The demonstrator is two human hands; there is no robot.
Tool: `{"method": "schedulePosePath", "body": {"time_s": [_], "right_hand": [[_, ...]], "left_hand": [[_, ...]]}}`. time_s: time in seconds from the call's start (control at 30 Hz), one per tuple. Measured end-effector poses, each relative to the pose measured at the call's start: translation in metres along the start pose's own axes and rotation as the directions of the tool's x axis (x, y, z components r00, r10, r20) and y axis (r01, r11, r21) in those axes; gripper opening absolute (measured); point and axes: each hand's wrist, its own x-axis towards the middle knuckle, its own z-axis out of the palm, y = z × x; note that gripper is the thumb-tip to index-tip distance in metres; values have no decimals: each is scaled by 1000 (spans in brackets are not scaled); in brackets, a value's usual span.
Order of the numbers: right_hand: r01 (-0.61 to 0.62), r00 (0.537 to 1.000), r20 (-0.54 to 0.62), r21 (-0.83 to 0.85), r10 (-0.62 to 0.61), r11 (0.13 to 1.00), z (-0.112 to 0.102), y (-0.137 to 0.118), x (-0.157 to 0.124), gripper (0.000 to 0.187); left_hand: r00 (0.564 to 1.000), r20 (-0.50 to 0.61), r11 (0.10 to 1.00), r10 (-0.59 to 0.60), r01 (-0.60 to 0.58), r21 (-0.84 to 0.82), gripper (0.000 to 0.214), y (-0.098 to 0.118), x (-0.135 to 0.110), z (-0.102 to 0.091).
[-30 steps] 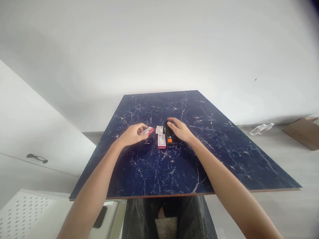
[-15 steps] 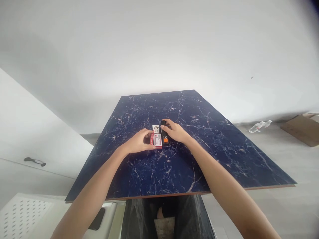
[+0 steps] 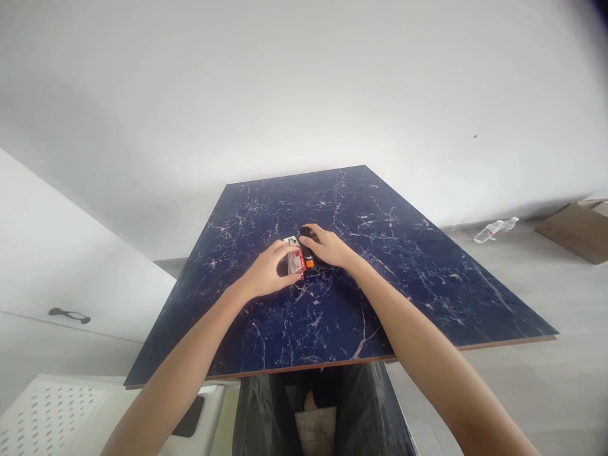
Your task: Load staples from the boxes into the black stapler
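On the dark blue marbled table [image 3: 403,266] my two hands meet near the middle. My left hand [image 3: 266,273] curls its fingers round small red-and-white boxes [image 3: 296,261]. A black device with an orange button [image 3: 308,254] lies right beside the boxes, and my right hand [image 3: 327,247] closes over its far end. Another white box [image 3: 290,241] peeks out just behind my left fingers. The boxes and the black device touch side by side.
A white perforated panel [image 3: 42,411] lies low at the left beside a white cabinet with a dark handle [image 3: 69,314]. A plastic bottle [image 3: 494,230] and a cardboard box [image 3: 577,228] lie on the floor at the right. A dark bin [image 3: 323,411] sits under the table's near edge.
My left hand carried a red-and-white box rightward until it joined the other box and the black device. My right hand stayed on the device.
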Motion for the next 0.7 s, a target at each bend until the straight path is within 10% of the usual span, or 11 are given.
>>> {"method": "schedulePosePath", "body": {"time_s": [0.7], "right_hand": [[-31, 999, -10, -105, 31, 994, -4, -8, -3, 51]], "left_hand": [[996, 43, 996, -82, 84, -23, 47, 4, -2, 3]]}}
